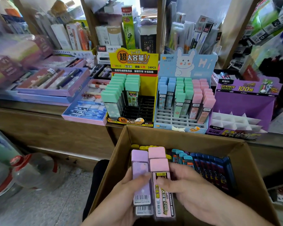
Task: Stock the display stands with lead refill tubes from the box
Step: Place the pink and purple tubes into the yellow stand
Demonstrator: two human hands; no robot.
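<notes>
- Above the brown cardboard box (203, 141): three plastic lead refill tubes (161, 181), one lilac (140, 167), two pink.
- Lilac one gripped by left hand (121, 201); front pink pinched by right hand (194, 193).
- Three cardboard display stands (132, 62) on the worktop (39, 110).

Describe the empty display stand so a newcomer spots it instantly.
Behind the cardboard box, three display stands sit side by side on the wooden counter. It is the rightmost stand. Unlike the yellow stand and the blue stand, it is purple with white dividers and holds no tubes.
</notes>
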